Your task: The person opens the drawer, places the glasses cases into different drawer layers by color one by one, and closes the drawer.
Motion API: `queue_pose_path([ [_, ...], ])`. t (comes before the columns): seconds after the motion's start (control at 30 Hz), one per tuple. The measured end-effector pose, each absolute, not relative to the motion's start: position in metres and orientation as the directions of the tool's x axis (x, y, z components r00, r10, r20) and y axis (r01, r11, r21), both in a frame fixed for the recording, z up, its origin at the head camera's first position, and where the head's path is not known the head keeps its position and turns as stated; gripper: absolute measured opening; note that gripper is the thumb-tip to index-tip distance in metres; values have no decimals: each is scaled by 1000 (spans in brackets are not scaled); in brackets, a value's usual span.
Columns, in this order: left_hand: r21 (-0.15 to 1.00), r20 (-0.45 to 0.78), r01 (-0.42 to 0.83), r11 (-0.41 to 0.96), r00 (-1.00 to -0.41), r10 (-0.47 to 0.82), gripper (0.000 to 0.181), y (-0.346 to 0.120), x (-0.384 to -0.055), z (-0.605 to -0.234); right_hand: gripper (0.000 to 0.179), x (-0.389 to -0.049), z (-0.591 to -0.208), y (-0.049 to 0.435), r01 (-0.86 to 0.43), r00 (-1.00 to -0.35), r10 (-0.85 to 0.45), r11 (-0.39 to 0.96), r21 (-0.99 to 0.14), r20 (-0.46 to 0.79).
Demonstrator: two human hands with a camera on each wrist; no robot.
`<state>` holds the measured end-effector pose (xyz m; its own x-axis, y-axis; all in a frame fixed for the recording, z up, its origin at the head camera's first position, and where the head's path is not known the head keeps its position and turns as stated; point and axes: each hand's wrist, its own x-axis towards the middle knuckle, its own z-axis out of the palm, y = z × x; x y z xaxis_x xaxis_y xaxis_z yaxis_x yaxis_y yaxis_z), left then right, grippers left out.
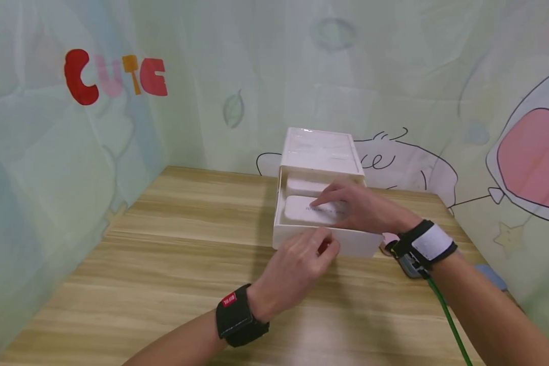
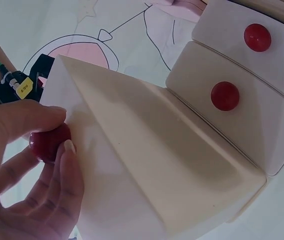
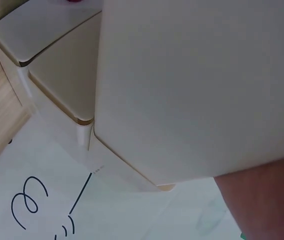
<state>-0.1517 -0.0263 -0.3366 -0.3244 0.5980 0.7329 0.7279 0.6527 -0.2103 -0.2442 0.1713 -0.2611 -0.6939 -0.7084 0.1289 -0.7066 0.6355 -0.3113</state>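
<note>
Drawer point(image 1: 359, 245): stands open at the centre of the head view, reaching toward us from the white cabinet point(image 1: 320, 150); two other red knobs point(image 2: 225, 96) show at upper right of the left-wrist view, on closed fronts.
White case point(image 1: 307, 215): lies inside the drawer, just behind its front wall, its print too small for us to read; a second case point(image 1: 299, 184) sits behind it.
Left hand point(image 1: 295, 267): thumb and fingers pinch the gripped knob point(image 2: 44, 143), at left in the left-wrist view.
Right hand point(image 1: 359, 206): reaches in over the front wall, fingers at the white case; we cannot tell whether they clamp it.
Knob risk: pulling harder could, we judge, drag the drawer free or tip the cabinet; pushing now could trap our right fingers.
Case risk: a loose hold on its smooth sides might let it slip.
Cable risk: the green cable point(image 1: 445, 307) could snag on the drawer's corner.
</note>
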Motion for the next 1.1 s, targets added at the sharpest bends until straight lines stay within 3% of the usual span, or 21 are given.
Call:
queue_pose_path([
  [0.2,-213,732,727,653,-324,599,13,-27,-152,-336,42,-247,-260,173,-715,-684,-714,615,-333,151],
  [0.27,-213,732,725,654,-325,599,13,-27,-152,-336,37,-250,-257,175,-692,-711,-677,629,-353,188],
  [0.43,-208,731,727,655,-330,597,13,-26,-152,-335,30,-257,-245,185,-550,-829,-430,747,-374,358],
  [0.53,-204,731,728,655,-332,596,13,-26,-153,-335,35,-264,-244,193,-475,-861,-310,774,-420,403],
  [0.8,-200,741,732,651,-322,590,14,-26,-153,-336,53,-281,-261,199,-329,-942,-233,784,-526,241],
  [1.1,-208,744,730,651,-314,589,13,-25,-154,-336,54,-286,-270,201,-232,-967,-116,767,-598,226],
])
